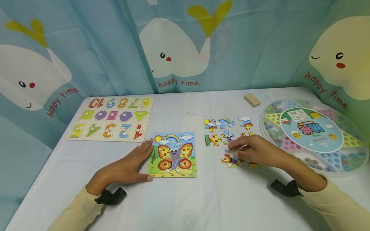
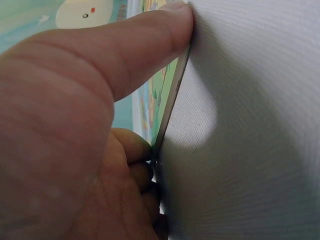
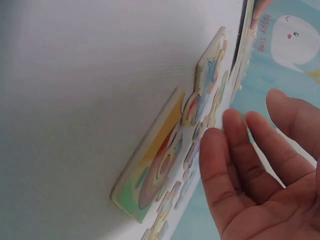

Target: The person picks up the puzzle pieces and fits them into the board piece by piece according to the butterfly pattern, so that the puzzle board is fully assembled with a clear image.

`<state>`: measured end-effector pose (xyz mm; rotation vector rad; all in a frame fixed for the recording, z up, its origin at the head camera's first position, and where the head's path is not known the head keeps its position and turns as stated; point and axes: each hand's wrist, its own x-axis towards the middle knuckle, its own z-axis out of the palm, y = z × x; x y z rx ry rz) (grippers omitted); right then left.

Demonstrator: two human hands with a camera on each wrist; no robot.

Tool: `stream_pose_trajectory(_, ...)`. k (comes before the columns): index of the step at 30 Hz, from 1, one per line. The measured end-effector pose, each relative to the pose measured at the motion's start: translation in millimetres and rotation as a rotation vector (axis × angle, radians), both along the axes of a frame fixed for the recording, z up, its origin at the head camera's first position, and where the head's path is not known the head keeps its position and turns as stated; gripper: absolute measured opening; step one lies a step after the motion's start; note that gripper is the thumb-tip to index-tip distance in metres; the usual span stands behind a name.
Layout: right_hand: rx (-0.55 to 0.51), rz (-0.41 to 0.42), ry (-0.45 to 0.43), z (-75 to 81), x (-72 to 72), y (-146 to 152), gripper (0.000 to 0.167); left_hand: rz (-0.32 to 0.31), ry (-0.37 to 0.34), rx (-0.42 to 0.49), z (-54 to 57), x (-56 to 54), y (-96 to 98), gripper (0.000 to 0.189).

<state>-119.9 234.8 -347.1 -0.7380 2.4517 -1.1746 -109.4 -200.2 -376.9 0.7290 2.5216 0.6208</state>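
Note:
A square puzzle board (image 1: 174, 157) with a printed butterfly, sun and rainbow lies on the table. Along its left edge rests my left hand (image 1: 127, 165); its extended thumb (image 2: 155, 37) touches the edge near the lower corner. To the right of the board, loose butterfly puzzle pieces (image 1: 214, 140) lie in spaced rows. Over the lower rows hovers my right hand (image 1: 254, 149), hiding some of them. Its fingers bend softly, and the right wrist view shows nothing between thumb and fingers. A corner piece (image 3: 160, 170) lies on the table beneath that hand.
A wooden number and shape board (image 1: 115, 119) lies at the back left. A large round clear-lidded case (image 1: 312, 130) of coloured beads or marbles sits on the right, with a small wooden block (image 1: 252, 100) behind. A whale-print curtain (image 1: 179, 48) hangs behind the table.

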Motion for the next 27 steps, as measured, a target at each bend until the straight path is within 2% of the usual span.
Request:
stream_pose_trajectory(8,0.037,0.013,0.015,-2.2,4.9,0,0.029,-0.003,-0.003,0.000,0.8,0.8,-0.9,0.102)
stream_pose_trajectory(16,0.079,0.011,-0.009,-1.6,5.4,-2,0.033,-0.007,0.000,0.003,1.3,-0.2,-0.3,0.103)
stream_pose_trajectory(27,0.145,-0.038,0.084,-5.8,4.4,-15,0.033,0.007,-0.009,-0.005,1.5,-0.8,0.1,0.104)
